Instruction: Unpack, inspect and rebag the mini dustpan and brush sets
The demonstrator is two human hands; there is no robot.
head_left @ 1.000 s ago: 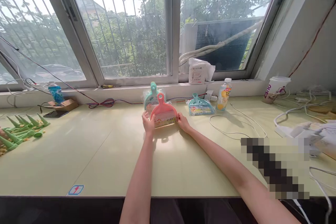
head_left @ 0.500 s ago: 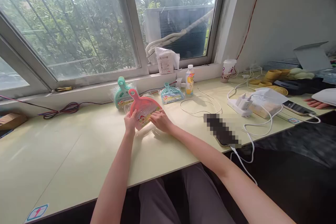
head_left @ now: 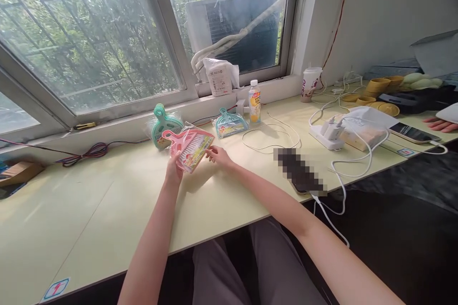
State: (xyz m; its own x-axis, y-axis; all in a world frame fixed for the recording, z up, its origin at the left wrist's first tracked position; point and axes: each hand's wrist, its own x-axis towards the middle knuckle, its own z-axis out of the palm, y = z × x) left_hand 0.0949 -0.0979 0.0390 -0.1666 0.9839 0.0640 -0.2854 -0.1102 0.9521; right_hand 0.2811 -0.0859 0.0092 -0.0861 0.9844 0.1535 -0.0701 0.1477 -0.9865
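Note:
A pink dustpan and brush set (head_left: 189, 145) in clear wrap is held tilted above the table, its white bristles and yellow printed card facing up. My left hand (head_left: 173, 169) is closed on its lower left edge. My right hand (head_left: 219, 156) has its fingers curled at the right edge, pinching the card's corner. Just behind stands a green dustpan set (head_left: 159, 126), partly covered by the pink one. Further right a teal dustpan set (head_left: 230, 124) in clear wrap leans near the sill.
A drink bottle (head_left: 255, 102) and a thin looped cable (head_left: 272, 145) are beyond my right hand. A phone (head_left: 300, 174) lies near the front edge. Further right are a power strip (head_left: 327, 138), a paper cup (head_left: 310, 85) and another person's hand (head_left: 440, 125). A tissue pack (head_left: 219, 78) rests on the sill.
The pink set has tipped back, so its bristles and card now show more fully. My right hand has drawn off the card's face to its right edge. The view has shifted slightly.

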